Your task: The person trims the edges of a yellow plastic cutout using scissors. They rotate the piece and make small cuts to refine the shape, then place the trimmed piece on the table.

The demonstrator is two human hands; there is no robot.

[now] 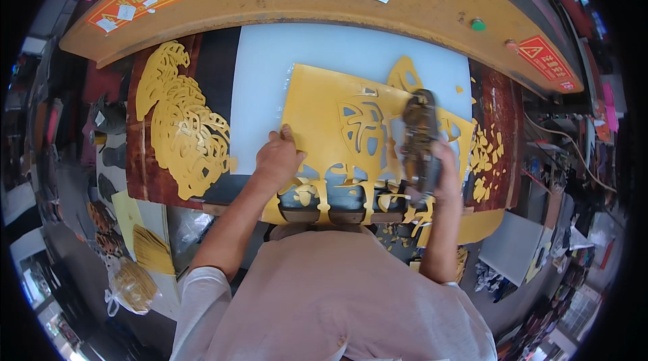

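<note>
A person's two bare hands work at a yellow sheet lying on a white cutting board.
The right grip is closed around the side of a dark, motion-blurred cutting die at the sheet's right part; the left grip touches its left edge, whether pinching, I cannot tell. Lacy yellow cut-outs pile at left; small scraps scatter at right.

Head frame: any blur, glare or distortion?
Head view: the dark oblong tool and bare right hand are motion-smeared; the flat yellow sheet looks sharper, with small glints along its left edge; the long ochre metal beam appears bowed by the fisheye; black rim.
</note>
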